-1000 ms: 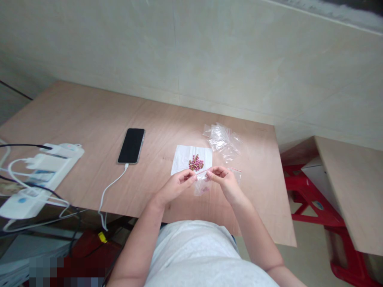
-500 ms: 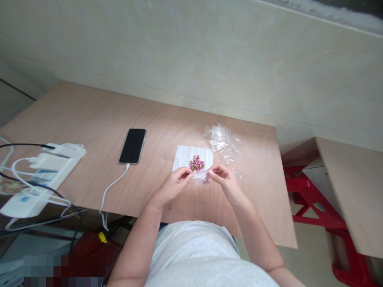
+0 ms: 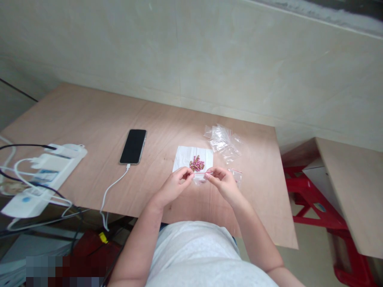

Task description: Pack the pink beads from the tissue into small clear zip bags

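My left hand [image 3: 179,182] and my right hand [image 3: 223,183] face each other over the near edge of a white paper sheet [image 3: 181,157]. Each pinches one end of a small clear zip bag [image 3: 200,180], whose thin pink seal line runs straight between the fingertips. Something pinkish shows faintly through the plastic under that line. Just beyond the fingers, a little heap of pink and gold beads [image 3: 196,163] lies on the paper. Another clear bag with a red seal line [image 3: 237,172] is partly hidden behind my right hand.
A pile of clear plastic bags [image 3: 224,139] lies behind the paper on the wooden table [image 3: 167,127]. To the left are a phone [image 3: 133,146] on a white cable and a power strip [image 3: 64,171] with several cords. A red stool [image 3: 314,203] stands beneath another table at right.
My right hand has shifted slightly left, closer to my left hand, along the seal line. The bag behind it shows more now. The beads stay where they were.
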Action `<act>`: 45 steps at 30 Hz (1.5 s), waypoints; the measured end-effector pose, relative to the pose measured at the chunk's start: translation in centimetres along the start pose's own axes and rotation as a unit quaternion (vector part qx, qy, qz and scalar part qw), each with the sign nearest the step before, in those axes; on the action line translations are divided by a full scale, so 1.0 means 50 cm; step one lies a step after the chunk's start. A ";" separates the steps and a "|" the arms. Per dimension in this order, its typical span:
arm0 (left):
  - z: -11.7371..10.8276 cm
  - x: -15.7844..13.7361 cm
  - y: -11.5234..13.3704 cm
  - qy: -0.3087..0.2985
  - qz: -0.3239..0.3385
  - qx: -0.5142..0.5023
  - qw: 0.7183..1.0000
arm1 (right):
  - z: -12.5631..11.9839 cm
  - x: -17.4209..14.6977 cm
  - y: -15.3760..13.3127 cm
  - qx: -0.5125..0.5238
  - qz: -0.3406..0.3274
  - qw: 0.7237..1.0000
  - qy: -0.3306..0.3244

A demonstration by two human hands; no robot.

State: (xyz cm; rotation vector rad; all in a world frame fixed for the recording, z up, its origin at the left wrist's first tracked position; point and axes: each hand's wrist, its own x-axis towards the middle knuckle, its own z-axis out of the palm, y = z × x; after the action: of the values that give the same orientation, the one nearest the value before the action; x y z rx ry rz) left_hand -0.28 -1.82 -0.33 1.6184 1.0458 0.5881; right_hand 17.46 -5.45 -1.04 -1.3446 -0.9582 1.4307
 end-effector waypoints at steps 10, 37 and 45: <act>0.017 -0.001 0.033 -0.112 -0.015 -0.041 0.993 | 0.021 -0.008 0.004 -0.062 -0.045 0.997 0.006; 0.012 0.001 -0.027 -0.020 -0.059 -0.071 0.995 | -0.016 -0.011 0.012 0.059 0.071 0.995 0.045; 0.016 -0.006 -0.016 -0.058 -0.070 -0.067 0.994 | -0.012 -0.021 0.026 0.060 0.028 0.996 0.055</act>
State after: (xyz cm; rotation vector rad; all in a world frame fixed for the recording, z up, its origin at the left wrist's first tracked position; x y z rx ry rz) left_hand -0.04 -2.44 -1.28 1.4317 1.0022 0.4554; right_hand 17.91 -6.83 -2.06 -1.3539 -0.7566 1.4180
